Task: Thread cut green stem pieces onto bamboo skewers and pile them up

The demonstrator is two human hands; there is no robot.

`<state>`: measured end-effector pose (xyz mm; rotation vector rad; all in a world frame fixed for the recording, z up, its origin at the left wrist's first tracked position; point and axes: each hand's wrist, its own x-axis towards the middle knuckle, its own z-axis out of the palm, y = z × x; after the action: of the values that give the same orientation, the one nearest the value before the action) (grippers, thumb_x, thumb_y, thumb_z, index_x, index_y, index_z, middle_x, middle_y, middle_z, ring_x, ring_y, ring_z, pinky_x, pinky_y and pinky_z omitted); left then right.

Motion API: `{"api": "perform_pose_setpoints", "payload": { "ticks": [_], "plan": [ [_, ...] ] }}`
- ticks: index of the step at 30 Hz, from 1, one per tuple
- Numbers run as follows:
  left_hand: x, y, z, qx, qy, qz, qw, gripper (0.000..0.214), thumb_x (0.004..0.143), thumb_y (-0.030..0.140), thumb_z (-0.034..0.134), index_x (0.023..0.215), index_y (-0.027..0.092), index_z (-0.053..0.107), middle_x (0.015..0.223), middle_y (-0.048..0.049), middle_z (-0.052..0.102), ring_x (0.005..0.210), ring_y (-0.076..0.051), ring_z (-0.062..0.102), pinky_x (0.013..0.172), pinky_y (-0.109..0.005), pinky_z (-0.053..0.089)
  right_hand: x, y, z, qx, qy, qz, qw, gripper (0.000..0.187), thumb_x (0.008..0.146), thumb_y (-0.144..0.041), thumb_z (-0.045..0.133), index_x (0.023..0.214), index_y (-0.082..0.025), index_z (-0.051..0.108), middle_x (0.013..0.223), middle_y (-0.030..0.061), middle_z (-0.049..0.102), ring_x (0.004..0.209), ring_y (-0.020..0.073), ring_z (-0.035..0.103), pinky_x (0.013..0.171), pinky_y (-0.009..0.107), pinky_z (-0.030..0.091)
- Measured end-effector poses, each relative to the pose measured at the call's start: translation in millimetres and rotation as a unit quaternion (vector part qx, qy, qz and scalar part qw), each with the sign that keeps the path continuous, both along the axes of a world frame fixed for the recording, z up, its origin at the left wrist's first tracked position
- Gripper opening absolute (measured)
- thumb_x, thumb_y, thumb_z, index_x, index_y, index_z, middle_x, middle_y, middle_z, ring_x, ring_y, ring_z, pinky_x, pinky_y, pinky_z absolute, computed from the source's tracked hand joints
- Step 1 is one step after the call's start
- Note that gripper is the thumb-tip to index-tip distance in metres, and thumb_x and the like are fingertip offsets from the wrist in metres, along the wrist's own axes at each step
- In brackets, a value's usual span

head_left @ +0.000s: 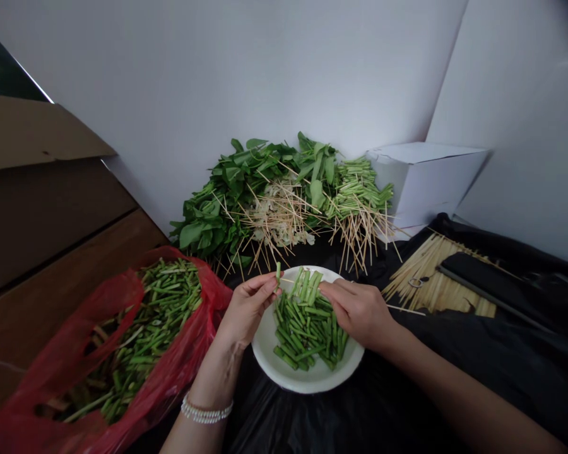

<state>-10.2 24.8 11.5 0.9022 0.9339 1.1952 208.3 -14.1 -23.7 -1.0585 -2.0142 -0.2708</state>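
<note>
A white plate (pixel 271 354) holds several cut green stems (pixel 305 328). My left hand (pixel 247 309) is over the plate's left rim, its fingers pinched on one short green stem piece (pixel 278 272) that stands upright on a thin wooden skewer (pixel 288 280). My right hand (pixel 358 310) is over the plate's right side, fingers curled down among the stems, holding the skewer's other end. A pearl bracelet (pixel 205 412) is on my left wrist.
A red plastic bag (pixel 108 353) full of green stems lies at the left. Behind the plate are skewered leafy greens (pixel 227 195), skewered stems (pixel 360 189), a white box (pixel 423 180) and loose bamboo skewers (pixel 428 277) on black sheeting. Brown cardboard (pixel 42 189) stands at far left.
</note>
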Motion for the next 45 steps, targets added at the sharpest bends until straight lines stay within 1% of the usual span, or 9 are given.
{"api": "perform_pose_setpoints", "payload": {
  "ticks": [18,27,32,34,37,39,42,43,45],
  "plan": [
    [3,1,-6.7,0.025,0.023,0.019,0.999,0.030,0.052,0.025,0.091,0.074,0.014,0.074,0.064,-0.0002,0.071,0.058,-0.007,0.062,0.061,-0.016,0.049,-3,-1,-1.2,-0.015,0.009,0.010,1.000,0.025,0.092,-0.010,0.040,0.092,-0.015,0.064,0.072,0.0028,0.062,0.065,0.0131,0.058,0.063,0.023,0.043],
    [9,-2,-14.3,0.055,0.065,-0.028,0.996,0.023,0.058,0.024,0.089,0.070,0.014,0.072,0.069,0.0008,0.067,0.063,-0.007,0.058,0.063,-0.017,0.046,-5,-2,0.2,-0.032,-0.006,0.019,0.999,0.028,0.094,-0.012,0.037,0.096,-0.015,0.065,0.070,0.0021,0.059,0.062,0.0131,0.056,0.061,0.023,0.043],
    [13,-6,-10.9,0.082,0.082,-0.049,0.992,0.024,0.065,0.029,0.084,0.084,0.016,0.076,0.079,-0.0020,0.070,0.071,-0.011,0.060,0.069,-0.021,0.047,-5,-2,1.7,-0.016,0.011,0.024,1.000,0.028,0.095,-0.013,0.037,0.098,-0.013,0.065,0.069,0.0026,0.058,0.062,0.0135,0.056,0.061,0.024,0.044],
    [12,-6,-10.2,0.085,0.103,-0.067,0.989,0.023,0.066,0.029,0.084,0.082,0.015,0.076,0.078,-0.0029,0.071,0.069,-0.012,0.060,0.069,-0.022,0.048,-6,-1,1.5,-0.013,0.012,0.027,0.999,0.029,0.095,-0.013,0.037,0.099,-0.013,0.066,0.069,0.0029,0.059,0.062,0.0137,0.057,0.061,0.024,0.045],
    [8,-4,-9.2,0.096,0.109,-0.050,0.988,0.017,0.067,0.029,0.082,0.075,0.015,0.075,0.076,-0.0026,0.072,0.067,-0.012,0.061,0.068,-0.023,0.048,-4,-1,1.6,-0.011,0.017,0.035,0.999,0.029,0.095,-0.013,0.037,0.105,-0.013,0.064,0.072,0.0037,0.062,0.065,0.0144,0.059,0.063,0.025,0.047],
    [5,-2,-8.2,0.115,0.108,-0.040,0.987,0.018,0.070,0.029,0.080,0.083,0.017,0.075,0.082,-0.0028,0.073,0.073,-0.014,0.064,0.073,-0.025,0.050,-2,0,2.7,-0.012,0.058,0.042,0.997,0.028,0.095,-0.013,0.038,0.109,-0.014,0.063,0.079,0.0049,0.065,0.072,0.0148,0.062,0.069,0.026,0.049],
    [5,-3,-8.2,0.181,0.202,-0.079,0.959,0.025,0.074,0.026,0.076,0.098,0.022,0.073,0.092,-0.0043,0.074,0.086,-0.019,0.066,0.080,-0.031,0.051,3,2,5.7,-0.014,0.162,0.030,0.986,0.024,0.095,-0.014,0.042,0.109,-0.017,0.062,0.090,0.0045,0.068,0.081,0.0135,0.064,0.074,0.025,0.049],
    [6,-4,-9.0,0.223,0.265,-0.102,0.933,0.024,0.077,0.025,0.073,0.101,0.022,0.072,0.095,-0.0051,0.074,0.091,-0.021,0.066,0.084,-0.034,0.050,5,3,6.6,-0.015,0.186,0.024,0.982,0.023,0.095,-0.014,0.044,0.108,-0.018,0.063,0.091,0.0040,0.069,0.082,0.0129,0.064,0.075,0.024,0.049],
    [8,-7,-12.1,0.319,0.402,-0.155,0.844,0.025,0.083,0.019,0.065,0.107,0.024,0.071,0.108,-0.0065,0.072,0.103,-0.024,0.062,0.093,-0.040,0.046,7,4,7.3,-0.019,0.201,0.022,0.979,0.022,0.095,-0.014,0.045,0.108,-0.018,0.063,0.092,0.0035,0.069,0.083,0.0122,0.065,0.075,0.024,0.049]
  ]
}}
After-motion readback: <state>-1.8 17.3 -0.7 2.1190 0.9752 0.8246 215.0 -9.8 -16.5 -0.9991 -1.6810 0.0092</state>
